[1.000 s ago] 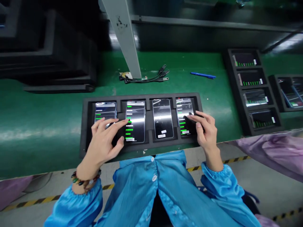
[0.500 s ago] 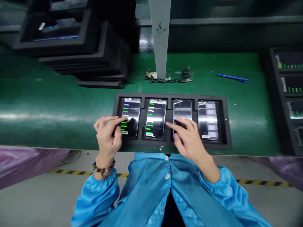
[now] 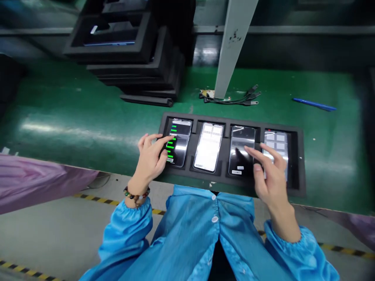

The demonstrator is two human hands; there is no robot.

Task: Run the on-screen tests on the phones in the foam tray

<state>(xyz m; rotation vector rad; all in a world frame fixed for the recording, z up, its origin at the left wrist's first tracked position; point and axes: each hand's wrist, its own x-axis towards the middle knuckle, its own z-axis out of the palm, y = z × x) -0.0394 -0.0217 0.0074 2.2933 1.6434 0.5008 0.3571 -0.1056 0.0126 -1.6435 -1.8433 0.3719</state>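
A black foam tray (image 3: 202,178) holds smartphones side by side, screens up. My left hand (image 3: 150,156) reaches over its left end, index fingertip at the leftmost phone (image 3: 180,144), whose dark screen shows green lines of text. Beside that lies a phone with a bright white screen (image 3: 208,146). My right hand (image 3: 271,171) is over the right side, index fingertip at or just above a phone with a mostly dark screen (image 3: 241,146). It partly covers the rightmost phone (image 3: 277,142), which displays pale blocks. Both hands have fingers apart and hold nothing.
Stacked black foam trays (image 3: 137,70) stand at the back left. A grey metal post (image 3: 234,47) rises behind the phones, with short black cables (image 3: 234,102) at its foot. A blue pen (image 3: 314,104) lies on the green tabletop (image 3: 88,125) to the right.
The camera view has shifted, so the tray appears farther right. My right hand has moved rightward, from between the middle phones. The second phone's screen went from dark with green text to white.
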